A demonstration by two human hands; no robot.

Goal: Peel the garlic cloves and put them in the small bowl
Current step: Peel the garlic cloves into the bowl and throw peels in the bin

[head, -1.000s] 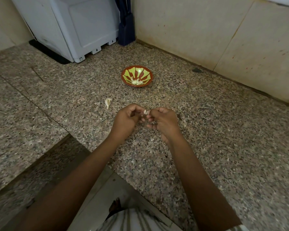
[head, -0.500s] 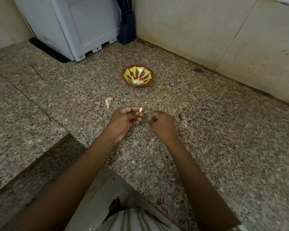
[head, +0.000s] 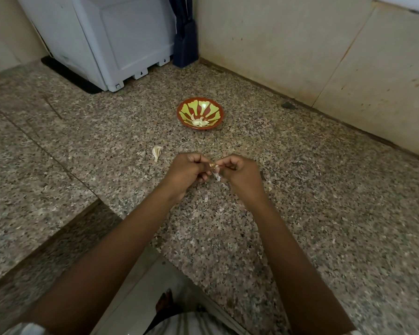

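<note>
My left hand (head: pixel 188 171) and my right hand (head: pixel 242 176) meet over the granite counter, fingertips pinched together on one garlic clove (head: pixel 213 166). A strip of white papery skin (head: pixel 216 175) hangs down from it between the hands. The small bowl (head: pixel 200 113), red-brown with a yellow-green sunburst inside, sits beyond the hands and holds a few peeled cloves (head: pixel 199 122) at its bottom. Another unpeeled clove (head: pixel 157 151) lies on the counter to the left of my left hand.
A grey-white appliance (head: pixel 111 39) stands at the back left on a black mat, with a dark blue object (head: pixel 185 42) beside it. Beige walls (head: pixel 300 49) close the back and right. The granite counter (head: pixel 324 213) edge drops away at lower left. Bits of skin lie near my right hand.
Half a second ago my hands were apart, the clove in the left one alone. Now they have come together again, and a strip of skin hangs from the clove.
</note>
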